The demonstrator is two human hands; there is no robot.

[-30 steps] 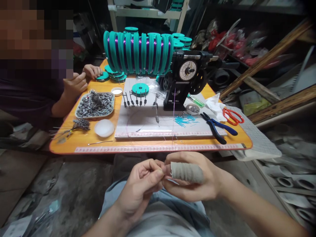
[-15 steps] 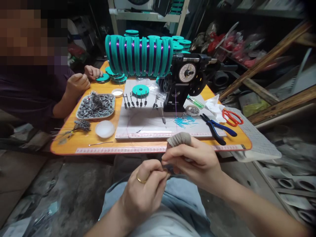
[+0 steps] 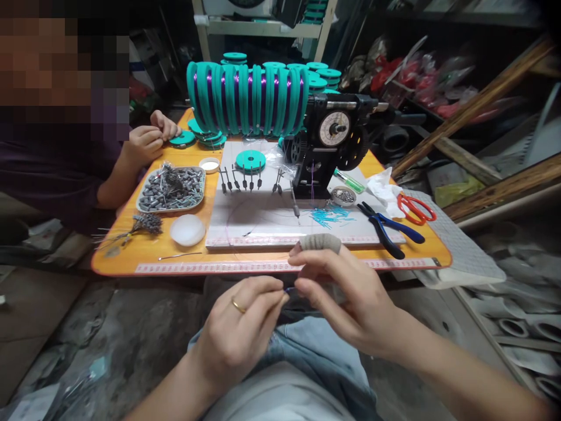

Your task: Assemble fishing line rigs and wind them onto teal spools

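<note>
Above my lap, my left hand (image 3: 241, 318) is closed in a pinch, a gold ring on one finger. From its fingertips sticks out the end of a thin, dark blue strand (image 3: 288, 289), too small to make out fully. My right hand (image 3: 353, 292) is just right of it, thumb and index finger apart, the thumb tip close to the strand; a grey ribbed sleeve (image 3: 319, 241) covers one of its fingers. Beyond my hands, light blue short tubes (image 3: 328, 216) lie in a loose pile on a white board (image 3: 263, 219).
A black winding machine (image 3: 315, 158) carries a row of teal spools (image 3: 248, 99) with purple wire. Pliers (image 3: 381, 228) and red-handled scissors (image 3: 414, 209) lie right; a tray (image 3: 144, 206) of grey weights sits left. A co-worker's hands (image 3: 151, 137) touch a teal spool.
My hands have drawn slightly apart. The right thumb and index finger have spread, and the blue strand now shows at my left fingertips. The co-worker's hands have come together.
</note>
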